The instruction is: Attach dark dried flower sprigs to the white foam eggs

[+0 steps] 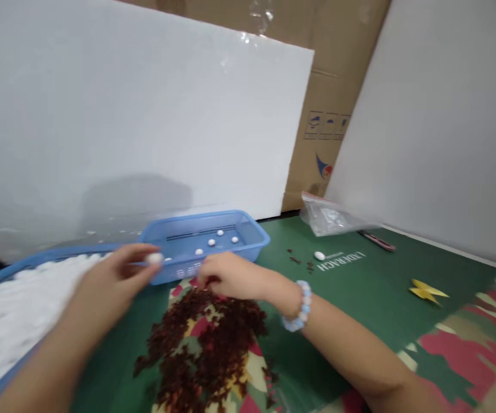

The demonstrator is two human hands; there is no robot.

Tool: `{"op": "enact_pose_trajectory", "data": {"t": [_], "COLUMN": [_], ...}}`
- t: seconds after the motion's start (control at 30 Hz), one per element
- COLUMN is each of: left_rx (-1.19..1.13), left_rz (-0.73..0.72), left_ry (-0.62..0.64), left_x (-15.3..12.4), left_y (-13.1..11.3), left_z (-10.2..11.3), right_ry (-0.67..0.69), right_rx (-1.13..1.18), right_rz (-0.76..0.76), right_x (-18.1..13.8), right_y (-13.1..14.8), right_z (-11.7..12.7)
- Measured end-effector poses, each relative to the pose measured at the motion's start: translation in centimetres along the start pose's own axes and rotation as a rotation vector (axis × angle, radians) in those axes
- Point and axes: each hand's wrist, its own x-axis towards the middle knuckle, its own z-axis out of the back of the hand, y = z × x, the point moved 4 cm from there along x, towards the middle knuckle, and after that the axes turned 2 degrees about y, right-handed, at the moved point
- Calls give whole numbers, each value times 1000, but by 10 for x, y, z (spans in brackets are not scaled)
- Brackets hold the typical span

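Head view: I see my left hand [114, 275] pinching a small white ball [155, 258] just at the blue basket [204, 238] rim. My right hand [230, 277] pinches dark red-brown bits [207, 344] at the pile's top, on the green mat [359, 298].

Blue basket [254, 238]; white beads [199, 252]; dark red-brown flakes [213, 338]; green camouflage-patterned cloth [359, 298]

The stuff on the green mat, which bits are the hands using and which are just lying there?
In use: left hand pinching a white bead; right hand in the dark red pile; small blue basket; big blue tray of white beads.

Lying about: plastic bag, yellow scrap, red pen, stray bead.
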Motion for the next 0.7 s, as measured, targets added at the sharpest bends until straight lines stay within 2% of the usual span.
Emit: {"op": "enact_pose_trajectory", "data": {"t": [0.03,0.13,0.2,0.33,0.4,0.57,0.7], "left_rx": [-310,-542,-658,-823,-875,-945,-964], "left_rz": [42,99,131,174,178,188,198], "left_ry": [146,222,262,359,398,442,492], "left_x": [-7,-21,-25,-28,-27,-24,-27], "left_y": [-5,-8,-4,0,0,0,-4], "left_z": [-21,-61,-73,-74,-73,-73,-74], "right_ry": [-20,-49,-71,-109,-119,-113,-168], "right_rx": [20,99,152,236,361,577,732], "right_rz": [-9,-27,-34,-54,-63,-87,-145], "right_x": [-2,-8,-11,-17,-20,-21,-20], "right_y": [-2,-8,-13,-13,-8,7,7], "right_z": [3,10,16,28,33,37,36]}}
